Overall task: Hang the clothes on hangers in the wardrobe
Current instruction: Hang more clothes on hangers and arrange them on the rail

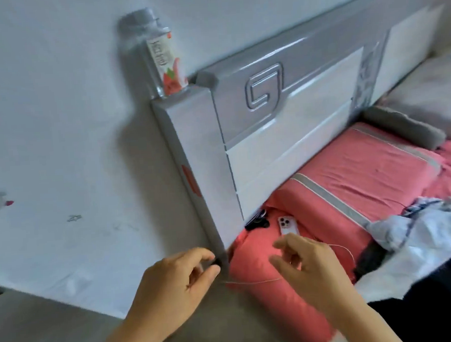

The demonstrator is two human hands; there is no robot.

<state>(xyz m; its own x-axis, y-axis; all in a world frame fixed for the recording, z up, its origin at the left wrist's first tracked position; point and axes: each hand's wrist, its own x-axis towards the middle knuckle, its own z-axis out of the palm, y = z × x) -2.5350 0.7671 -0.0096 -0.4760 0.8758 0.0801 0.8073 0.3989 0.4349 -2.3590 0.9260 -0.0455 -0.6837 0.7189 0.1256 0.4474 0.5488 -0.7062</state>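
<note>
left hand [173,287]: fingers curled, pinching a small dark object, unidentifiable, at the foot of the glossy grey-and-white headboard [282,130]. right hand [307,269]: fingers half-curled, pinching a thin pale thread [252,282] that ran between both hands. white smartphone [288,225]: face down on coral-pink bedding [351,173], just below the headboard. crumpled white-and-blue clothes [420,230]: on the bed, right of the headboard's foot, untouched. clear drink bottle [165,61]: atop the headboard post. step judged: hanging not begun; next called for dropping the thread and lifting a garment.
</note>
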